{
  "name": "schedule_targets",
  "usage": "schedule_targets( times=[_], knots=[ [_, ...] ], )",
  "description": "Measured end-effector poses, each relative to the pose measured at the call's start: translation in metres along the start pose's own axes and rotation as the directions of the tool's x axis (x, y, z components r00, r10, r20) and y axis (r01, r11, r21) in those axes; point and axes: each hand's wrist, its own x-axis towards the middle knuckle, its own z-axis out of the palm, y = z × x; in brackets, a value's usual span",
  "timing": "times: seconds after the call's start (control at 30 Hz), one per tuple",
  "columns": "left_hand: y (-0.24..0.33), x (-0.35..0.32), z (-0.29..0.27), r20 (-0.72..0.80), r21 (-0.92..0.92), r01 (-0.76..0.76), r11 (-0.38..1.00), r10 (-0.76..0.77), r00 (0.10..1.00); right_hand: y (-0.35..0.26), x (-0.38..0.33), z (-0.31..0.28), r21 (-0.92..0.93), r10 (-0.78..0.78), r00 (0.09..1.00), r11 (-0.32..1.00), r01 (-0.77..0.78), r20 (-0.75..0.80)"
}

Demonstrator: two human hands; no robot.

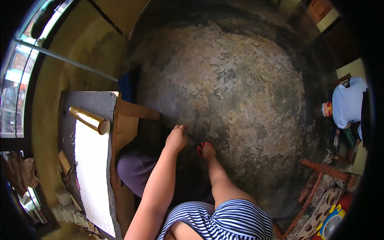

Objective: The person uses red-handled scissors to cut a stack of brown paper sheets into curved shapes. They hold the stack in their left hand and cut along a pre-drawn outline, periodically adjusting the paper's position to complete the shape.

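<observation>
Below the head camera, the left hand (176, 138) hangs with fingers curled loosely inward, gripping nothing visible. Just left of it stands a wooden table (127, 120) carrying a white sheet (92, 168) with a brass-coloured roll (89, 119) at its far end. Just right of the hand, a foot in a red sandal (205, 150) rests on the mottled floor (232, 80). The right hand is out of view.

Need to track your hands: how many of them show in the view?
1: the left hand, reaching down toward the floor beside the wooden table. The right hand may be hidden below the picture's edge.
</observation>
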Motion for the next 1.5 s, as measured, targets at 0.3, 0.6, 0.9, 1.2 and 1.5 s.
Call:
schedule_targets(
  times=[0.3,0.6,0.9,1.2,1.5],
  knots=[
    [0.014,-0.013,-0.019,-0.161,-0.078,-0.018,0.997,0.005,0.987,-0.037,-0.025,-0.039,0.828,-0.396,0.909,0.462,0.318,-0.128],
    [0.051,-0.129,-0.106,-0.127,-0.763,-0.157,0.627,0.093,0.988,-0.133,-0.193,-0.195,0.843,-0.782,0.592,0.176,0.508,-0.193],
    [0.007,-0.296,-0.164,-0.552,-0.696,-0.423,0.58,-0.056,0.832,-0.245,-0.289,-0.175,0.79,-0.991,0.134,0.08,0.608,-0.004],
    [-0.059,-0.431,-0.156,-0.634,-0.773,-0.484,0.411,-0.461,0.621,-0.342,-0.351,-0.091,0.889,-0.829,-0.362,0.311,0.335,0.426],
    [-0.148,-0.535,-0.136,-0.691,-0.698,-0.209,0.685,-0.72,-0.053,-0.445,-0.439,-0.046,0.757,-0.601,-0.532,0.203,0.621,0.597]
  ],
)
